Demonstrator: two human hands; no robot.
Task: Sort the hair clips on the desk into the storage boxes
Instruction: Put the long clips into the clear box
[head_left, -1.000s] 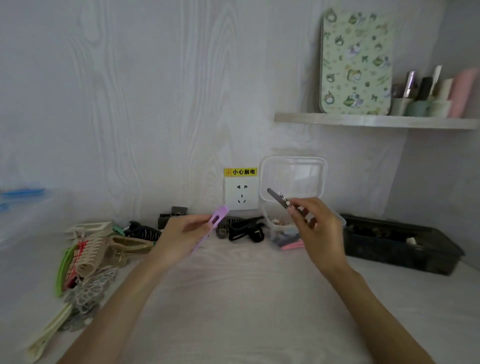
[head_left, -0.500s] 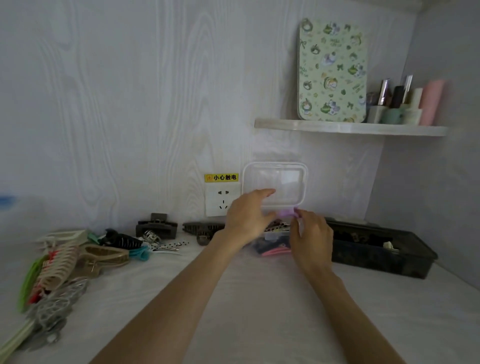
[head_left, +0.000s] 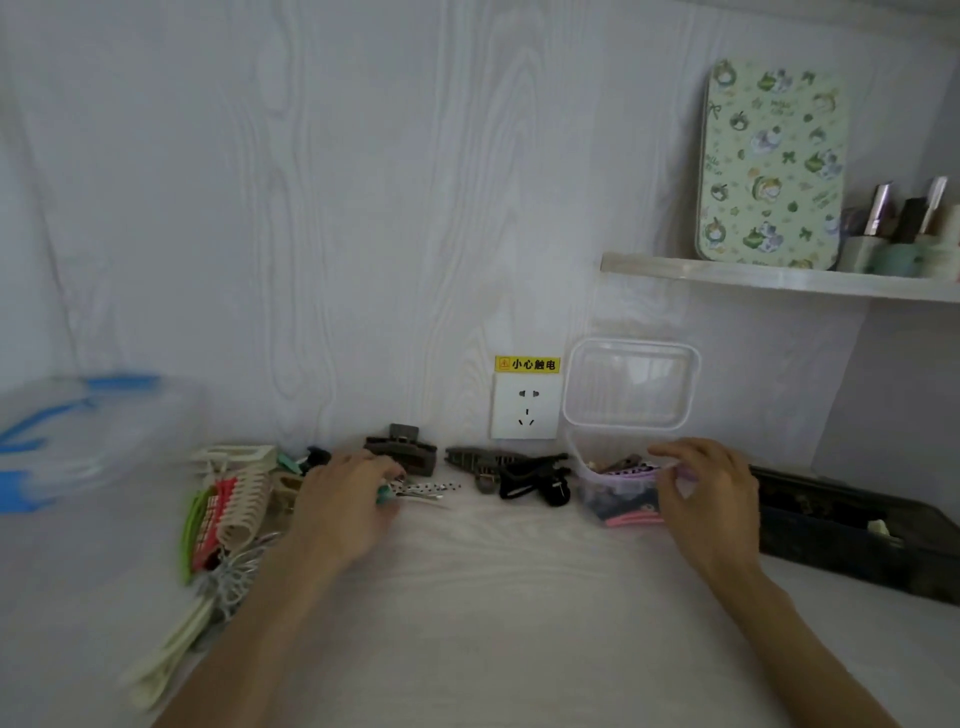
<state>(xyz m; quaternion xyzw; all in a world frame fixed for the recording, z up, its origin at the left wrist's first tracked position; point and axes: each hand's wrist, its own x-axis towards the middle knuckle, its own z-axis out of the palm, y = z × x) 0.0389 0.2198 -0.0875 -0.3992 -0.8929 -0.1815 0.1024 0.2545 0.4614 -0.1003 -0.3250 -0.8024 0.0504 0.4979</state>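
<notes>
Head cam: left hand (head_left: 345, 501) rests on the loose hair clips (head_left: 415, 491) mid-worktop (head_left: 493, 597), fingers curled over them, can't tell if it's gripping one. Right hand (head_left: 709, 493) pinches a purple clip (head_left: 631, 473) at the rim of the clear storage box (head_left: 613, 493), with the black tray (head_left: 852, 525) just right.

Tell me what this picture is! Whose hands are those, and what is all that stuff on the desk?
A camera on a person's head took it, so you look down at their own two hands. They are sorting hair clips. The left hand reaches for a polka-dot clip on the white desk, near a pile of big clips. The right hand is at the clear box, fingers by a purple clip inside. A dark tray sits on the right.
</notes>
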